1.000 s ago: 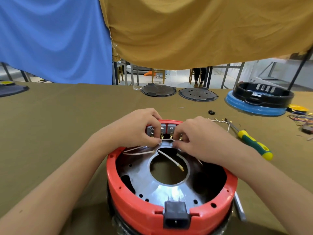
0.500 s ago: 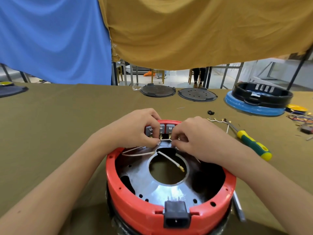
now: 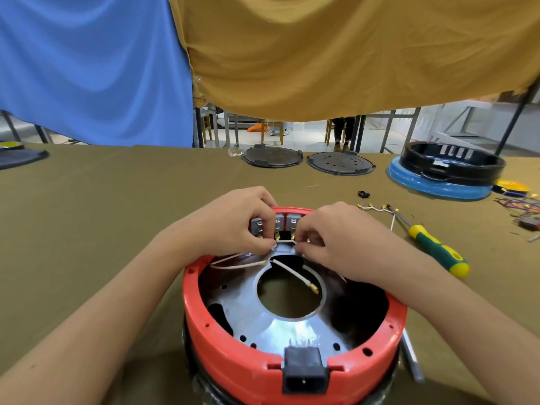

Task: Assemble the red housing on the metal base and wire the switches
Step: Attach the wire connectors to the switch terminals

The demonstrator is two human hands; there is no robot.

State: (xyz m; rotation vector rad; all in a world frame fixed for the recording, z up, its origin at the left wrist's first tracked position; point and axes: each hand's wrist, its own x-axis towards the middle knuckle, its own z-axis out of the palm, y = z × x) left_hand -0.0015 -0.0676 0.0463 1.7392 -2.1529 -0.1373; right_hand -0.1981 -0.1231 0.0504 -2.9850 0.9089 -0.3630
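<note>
— Red plastic, that ring: the red housing (image 3: 233, 358) sits on the metal base (image 3: 292, 325), right at the near edge of the table (image 3: 102, 214). See the black power socket (image 3: 304, 372) clipped into its near wall?

— Yes. And the switches?

— Grey switches (image 3: 287, 225) stand in a row inside the far wall of the housing, brass tabs pointing down. Both hands are up there.

— Doing what?

— The left hand (image 3: 233, 226) has thumb and forefinger pressed together on one end of a short white wire (image 3: 285, 242) just below the switches. The right hand (image 3: 336, 241) pinches the other end the same way, so the wire spans the gap between the fingertips.

— Any other wiring?

— Two white leads (image 3: 233, 263) trail from under the left hand across the base. A third lead with a brass terminal (image 3: 295, 276) lies loose over the round central opening.

— And off to the right?

— A green-and-yellow screwdriver (image 3: 435, 249) lies on the cloth, well apart from the housing, with a small bundle of terminal wires (image 3: 377, 209) near its tip. Farther back rest two dark round plates (image 3: 306, 162) and a black ring on a blue disc (image 3: 444, 171).
</note>
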